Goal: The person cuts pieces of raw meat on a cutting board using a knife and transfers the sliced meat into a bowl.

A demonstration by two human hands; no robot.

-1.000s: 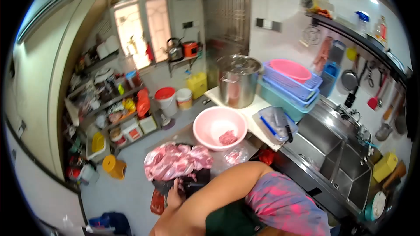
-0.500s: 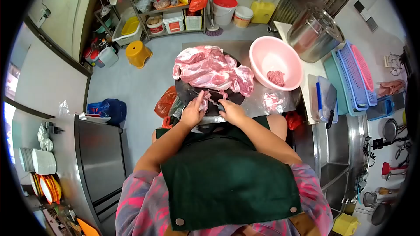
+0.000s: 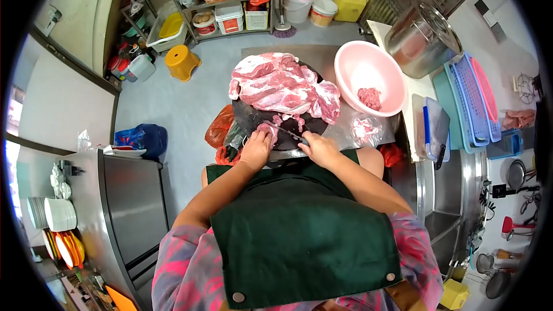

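The fingers [image 3: 263, 139] of your left hand [image 3: 256, 150] lie on a small piece of meat [image 3: 270, 131]; I cannot tell if they pinch it or only press it. The fingers of your right hand [image 3: 320, 149] are closed around the handle of a knife [image 3: 291, 133], whose blade points across toward the left hand. Half a second ago, your hands were nearer together; now the right hand is a little more to the right, and the blade shows more plainly between them. For the work in hand, I judge this gives the blade some more space, but the left fingertips are near it.

The large slab of meat [image 3: 279, 86] rests on the far part of the black board [image 3: 246, 116], and covers much of it. Its right end comes over the board's edge, close to the pink bowl [image 3: 344, 75]. A clear bag [image 3: 366, 131] lies just below the bowl, so the right side is narrow, with the white worktop [image 3: 377, 30] beyond. At left, past the red bags [image 3: 218, 125], the grey floor [image 3: 187, 103] gives more open room.
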